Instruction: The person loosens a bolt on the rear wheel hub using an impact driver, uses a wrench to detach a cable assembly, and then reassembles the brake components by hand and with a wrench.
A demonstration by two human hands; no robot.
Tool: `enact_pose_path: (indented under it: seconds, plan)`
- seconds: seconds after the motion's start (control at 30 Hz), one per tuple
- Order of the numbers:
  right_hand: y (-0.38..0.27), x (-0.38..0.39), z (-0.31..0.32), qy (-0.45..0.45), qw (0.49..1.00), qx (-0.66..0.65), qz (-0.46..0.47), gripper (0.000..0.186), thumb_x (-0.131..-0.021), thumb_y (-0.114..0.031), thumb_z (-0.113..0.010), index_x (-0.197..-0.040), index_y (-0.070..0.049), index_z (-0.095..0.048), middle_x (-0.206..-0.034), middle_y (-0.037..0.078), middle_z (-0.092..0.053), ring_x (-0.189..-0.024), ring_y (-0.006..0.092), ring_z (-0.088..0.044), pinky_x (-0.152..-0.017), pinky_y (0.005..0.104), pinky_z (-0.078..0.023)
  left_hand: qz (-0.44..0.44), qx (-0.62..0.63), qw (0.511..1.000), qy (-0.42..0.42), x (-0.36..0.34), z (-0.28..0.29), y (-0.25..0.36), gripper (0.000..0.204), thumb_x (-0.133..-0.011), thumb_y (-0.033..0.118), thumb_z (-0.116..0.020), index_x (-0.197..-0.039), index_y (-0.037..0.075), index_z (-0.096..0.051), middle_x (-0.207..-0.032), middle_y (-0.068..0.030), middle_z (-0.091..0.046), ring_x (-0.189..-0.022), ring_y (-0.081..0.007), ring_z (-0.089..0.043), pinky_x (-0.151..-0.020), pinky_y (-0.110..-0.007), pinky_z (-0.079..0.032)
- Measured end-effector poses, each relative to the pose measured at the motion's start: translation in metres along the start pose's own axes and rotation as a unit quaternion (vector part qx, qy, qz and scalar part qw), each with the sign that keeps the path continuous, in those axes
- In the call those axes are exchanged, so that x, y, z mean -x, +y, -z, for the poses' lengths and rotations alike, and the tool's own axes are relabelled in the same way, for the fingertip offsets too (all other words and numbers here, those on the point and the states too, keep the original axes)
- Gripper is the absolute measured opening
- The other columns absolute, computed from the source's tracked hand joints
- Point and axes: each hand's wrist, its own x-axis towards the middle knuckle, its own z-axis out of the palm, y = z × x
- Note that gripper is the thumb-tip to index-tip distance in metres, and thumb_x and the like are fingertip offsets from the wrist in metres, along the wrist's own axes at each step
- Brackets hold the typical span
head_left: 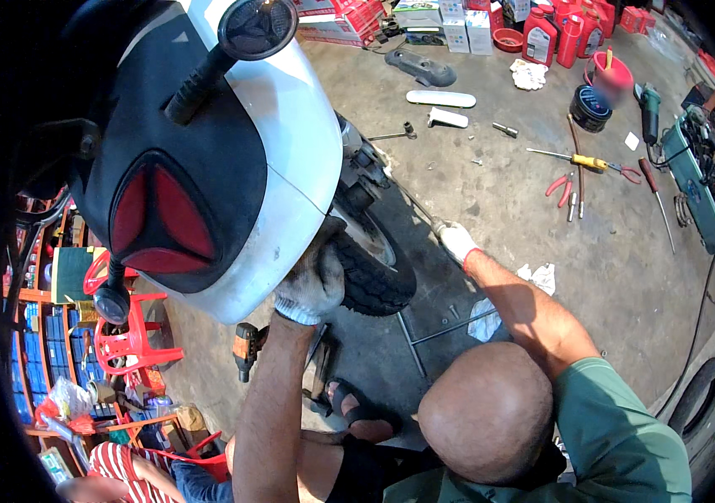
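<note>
The scooter has a white panel (305,126) and a black front with a red three-part emblem. Its front tyre (374,277) juts out below the panel. My left hand (311,281), in a knitted glove, is against the tyre's left side under the panel edge; its fingers are lost in shadow there. On the right, my right hand (456,241), also gloved, is closed round the end of a long metal wrench handle (416,201). The handle's far end reaches the fittings (364,172) beside the wheel, where the exact contact is too small to make out.
An orange-and-black power tool (246,348) and a T-shaped metal bar (412,339) lie near the tyre. Pliers (559,191), a yellow-handled screwdriver (588,162) and a tool box (697,184) are on the right. Red bottles (539,35) stand at the back.
</note>
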Motion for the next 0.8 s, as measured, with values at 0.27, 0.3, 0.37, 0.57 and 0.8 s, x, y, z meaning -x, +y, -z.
enact_pose_path:
  seconds: [0.27, 0.3, 0.37, 0.57, 0.8]
  plan:
    - [-0.006, 0.015, 0.000, -0.055, 0.993, -0.103, -0.013, 0.050, -0.096, -0.039, -0.048, -0.123, 0.003, -0.057, -0.117, 0.014, -0.063, -0.109, 0.0196, -0.056, -0.095, 0.0305, -0.041, -0.010, 0.025, 1.000, 0.004, -0.003, 0.003, 0.005, 0.031, -0.083, 0.020, -0.050, -0.105, 0.006, -0.068, -0.103, -0.0118, -0.067, -0.096, -0.0305, -0.063, -0.090, -0.038, -0.048]
    - [-0.009, 0.020, 0.000, -0.063, 0.992, -0.105, -0.011, 0.050, -0.096, -0.039, -0.048, -0.123, 0.003, -0.057, -0.118, 0.014, -0.063, -0.109, 0.0196, -0.056, -0.095, 0.0307, -0.041, 0.000, 0.031, 1.000, 0.003, -0.001, 0.003, 0.005, 0.031, -0.083, 0.020, -0.051, -0.105, 0.006, -0.068, -0.102, -0.0118, -0.067, -0.097, -0.0305, -0.063, -0.090, -0.038, -0.048]
    - [0.010, 0.015, 0.011, -0.067, 0.991, -0.114, 0.020, 0.048, -0.096, -0.038, -0.048, -0.120, 0.002, -0.059, -0.108, 0.012, -0.065, -0.099, 0.0194, -0.057, -0.088, 0.0316, -0.043, 0.016, 0.050, 0.999, 0.007, 0.001, -0.002, 0.007, 0.031, -0.082, 0.019, -0.051, -0.104, 0.007, -0.069, -0.102, -0.0118, -0.067, -0.097, -0.0307, -0.063, -0.091, -0.039, -0.048]
    - [0.072, 0.039, 0.083, 0.045, 0.997, -0.042, 0.041, 0.039, -0.093, -0.035, -0.052, -0.105, 0.001, -0.064, -0.076, 0.006, -0.057, -0.071, 0.0136, -0.048, -0.066, 0.0306, -0.042, 0.027, -0.012, 0.997, -0.074, -0.001, -0.002, 0.005, 0.039, -0.082, 0.020, -0.054, -0.119, 0.013, -0.062, -0.125, -0.0146, -0.058, -0.122, -0.0343, -0.048, -0.108, -0.045, -0.030]
    - [0.190, 0.151, 0.232, 0.320, 0.921, 0.223, -0.021, 0.041, -0.091, -0.037, -0.050, -0.105, -0.002, -0.066, -0.097, 0.024, -0.066, -0.097, 0.0391, -0.061, -0.086, 0.0421, -0.045, 0.014, -0.040, 0.998, -0.054, 0.038, 0.027, 0.014, 0.052, -0.076, 0.013, -0.063, -0.126, 0.009, -0.053, -0.133, -0.0200, -0.048, -0.125, -0.0391, -0.043, -0.106, -0.051, -0.031]
